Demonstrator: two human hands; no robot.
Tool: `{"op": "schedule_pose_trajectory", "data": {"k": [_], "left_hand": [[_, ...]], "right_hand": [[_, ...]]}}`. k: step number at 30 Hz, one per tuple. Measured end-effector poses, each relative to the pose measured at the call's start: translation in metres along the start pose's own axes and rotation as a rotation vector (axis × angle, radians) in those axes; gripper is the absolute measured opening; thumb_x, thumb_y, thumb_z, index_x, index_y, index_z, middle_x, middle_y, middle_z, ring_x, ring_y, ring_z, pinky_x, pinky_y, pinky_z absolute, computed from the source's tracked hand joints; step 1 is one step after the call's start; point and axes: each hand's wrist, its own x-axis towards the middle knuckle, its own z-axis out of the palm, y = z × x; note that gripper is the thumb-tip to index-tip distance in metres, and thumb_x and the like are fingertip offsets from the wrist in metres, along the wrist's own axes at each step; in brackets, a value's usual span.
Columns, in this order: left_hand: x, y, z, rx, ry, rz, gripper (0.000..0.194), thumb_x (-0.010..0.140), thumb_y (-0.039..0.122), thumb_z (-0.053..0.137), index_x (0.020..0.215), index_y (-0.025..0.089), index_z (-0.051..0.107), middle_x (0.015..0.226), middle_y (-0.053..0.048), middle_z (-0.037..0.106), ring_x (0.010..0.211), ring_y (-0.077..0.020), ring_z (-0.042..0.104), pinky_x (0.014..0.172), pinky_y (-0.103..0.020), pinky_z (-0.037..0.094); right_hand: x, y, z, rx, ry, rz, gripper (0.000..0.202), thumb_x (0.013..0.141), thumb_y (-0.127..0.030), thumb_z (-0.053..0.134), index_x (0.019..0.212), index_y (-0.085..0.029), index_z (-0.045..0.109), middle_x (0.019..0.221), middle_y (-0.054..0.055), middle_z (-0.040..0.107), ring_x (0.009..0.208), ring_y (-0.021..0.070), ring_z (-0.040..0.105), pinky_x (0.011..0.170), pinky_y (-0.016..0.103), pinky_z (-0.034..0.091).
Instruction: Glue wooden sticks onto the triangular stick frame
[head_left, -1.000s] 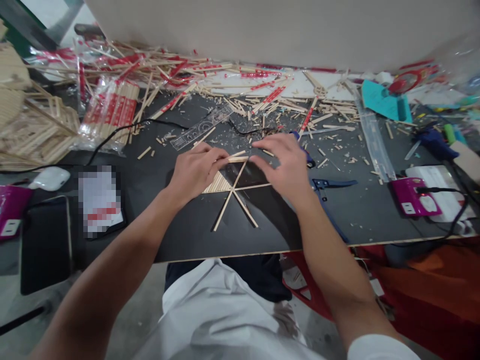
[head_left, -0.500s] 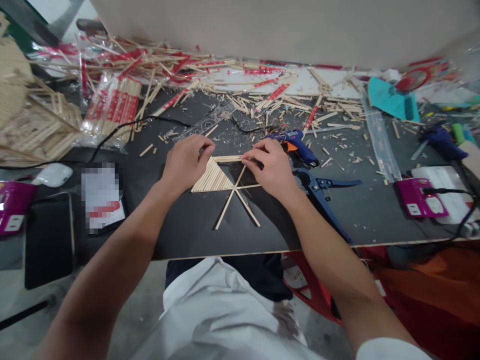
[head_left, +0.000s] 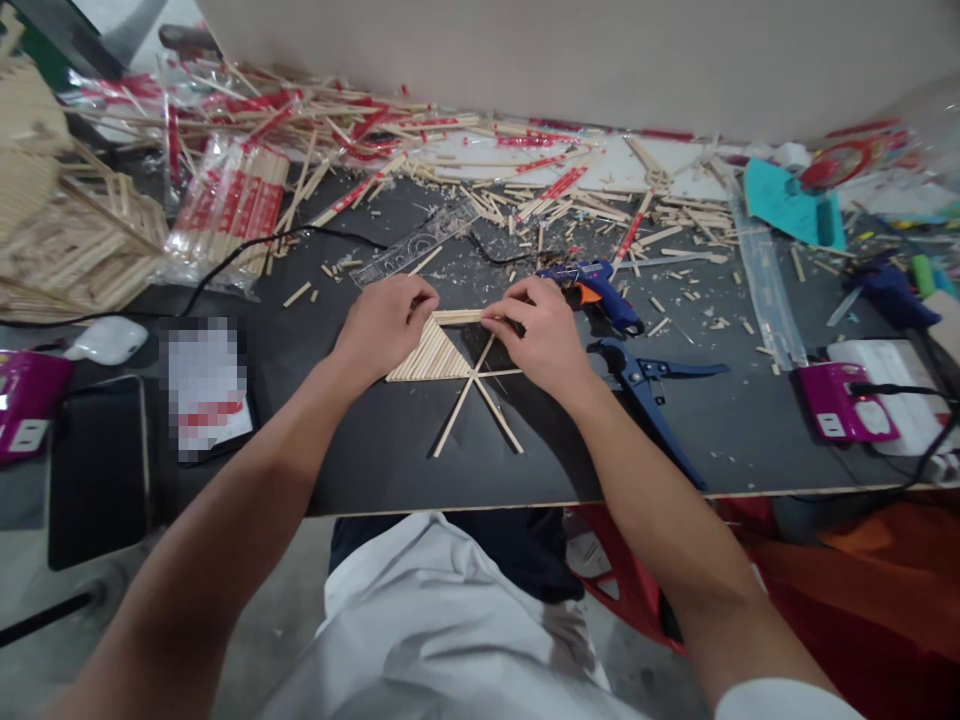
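A wooden-stick frame (head_left: 493, 410) lies on the dark table, its spokes crossing at one centre. Its upper-left wedge is a panel of closely laid sticks (head_left: 429, 358). Along the far side, a pale wooden stick (head_left: 459, 317) spans between my hands. My right hand (head_left: 546, 335) pinches its right end between thumb and fingertips. Curled at the panel's far left corner is my left hand (head_left: 384, 322), thumb and fingers closed near the stick's left end; what they hold, if anything, is hidden. Just beyond my right hand rests a blue glue gun (head_left: 611, 302).
Blue-handled cutters (head_left: 649, 385) lie right of my right forearm. Bagged sticks (head_left: 229, 210), offcuts (head_left: 551, 205) and a clear plastic ruler (head_left: 416, 245) fill the back. A black cable (head_left: 217, 268) crosses at left, near a phone (head_left: 97, 470). At right stands a purple power socket (head_left: 844, 400).
The whole view has shifted slightly. My left hand has edged right toward the stick's left end; my right hand keeps its pinch on the stick.
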Motion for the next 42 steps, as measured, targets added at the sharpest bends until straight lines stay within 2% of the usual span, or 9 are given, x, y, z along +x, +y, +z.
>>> {"op": "schedule_pose_trajectory", "data": {"k": [7, 18, 23, 28, 33, 37, 42], "left_hand": [[0.002, -0.003, 0.004, -0.032, 0.032, 0.016, 0.022, 0.094, 0.027, 0.052, 0.096, 0.018, 0.072, 0.093, -0.008, 0.076, 0.085, -0.0222, 0.068, 0.081, -0.035, 0.050], [0.002, -0.003, 0.007, -0.027, 0.049, 0.044, 0.018, 0.093, 0.023, 0.054, 0.094, 0.018, 0.071, 0.093, -0.008, 0.074, 0.086, -0.0216, 0.067, 0.086, -0.035, 0.050], [0.001, -0.001, 0.007, -0.033, 0.052, 0.059, 0.016, 0.092, 0.022, 0.055, 0.092, 0.018, 0.071, 0.092, -0.007, 0.073, 0.085, -0.0206, 0.065, 0.084, -0.034, 0.050], [-0.002, 0.003, 0.006, -0.030, 0.037, 0.020, 0.017, 0.094, 0.028, 0.055, 0.095, 0.019, 0.070, 0.093, -0.006, 0.072, 0.082, -0.0193, 0.064, 0.079, -0.034, 0.049], [-0.004, 0.008, 0.008, -0.047, 0.053, -0.021, 0.019, 0.091, 0.036, 0.062, 0.098, 0.019, 0.069, 0.094, -0.006, 0.071, 0.083, -0.0198, 0.063, 0.079, -0.033, 0.049], [-0.005, 0.010, 0.011, -0.030, 0.058, -0.034, 0.025, 0.088, 0.042, 0.067, 0.102, 0.020, 0.069, 0.099, -0.005, 0.071, 0.084, -0.0203, 0.063, 0.082, -0.035, 0.050], [-0.006, 0.013, 0.012, 0.002, 0.039, -0.059, 0.025, 0.089, 0.041, 0.067, 0.103, 0.021, 0.069, 0.104, -0.005, 0.070, 0.080, -0.0191, 0.061, 0.079, -0.034, 0.049]], "right_hand": [[0.000, 0.000, 0.003, -0.025, -0.004, -0.012, 0.016, 0.097, -0.027, 0.063, 0.092, -0.025, 0.078, 0.097, 0.008, 0.062, 0.094, 0.0252, 0.056, 0.088, 0.045, 0.046], [0.000, 0.000, 0.005, -0.074, 0.000, -0.060, 0.018, 0.097, -0.026, 0.063, 0.091, -0.023, 0.079, 0.095, 0.008, 0.062, 0.093, 0.0251, 0.056, 0.085, 0.044, 0.047], [-0.001, -0.003, 0.006, -0.059, -0.013, -0.028, 0.012, 0.095, -0.027, 0.067, 0.092, -0.024, 0.078, 0.094, 0.008, 0.063, 0.093, 0.0256, 0.056, 0.087, 0.045, 0.047], [-0.004, -0.005, -0.004, -0.034, 0.017, -0.008, 0.010, 0.092, -0.026, 0.071, 0.098, -0.022, 0.077, 0.096, 0.009, 0.065, 0.095, 0.0271, 0.058, 0.088, 0.045, 0.048], [-0.006, 0.003, -0.014, -0.024, 0.051, 0.085, 0.011, 0.093, -0.024, 0.067, 0.096, -0.022, 0.077, 0.093, 0.008, 0.066, 0.093, 0.0273, 0.062, 0.087, 0.045, 0.050], [-0.005, 0.004, -0.014, -0.003, 0.021, 0.118, 0.009, 0.091, -0.025, 0.069, 0.096, -0.022, 0.076, 0.096, 0.008, 0.071, 0.094, 0.0279, 0.064, 0.087, 0.045, 0.050], [-0.002, 0.004, -0.010, 0.021, -0.010, 0.114, 0.008, 0.090, -0.022, 0.071, 0.097, -0.021, 0.075, 0.101, 0.008, 0.077, 0.101, 0.0293, 0.066, 0.094, 0.048, 0.049]]}}
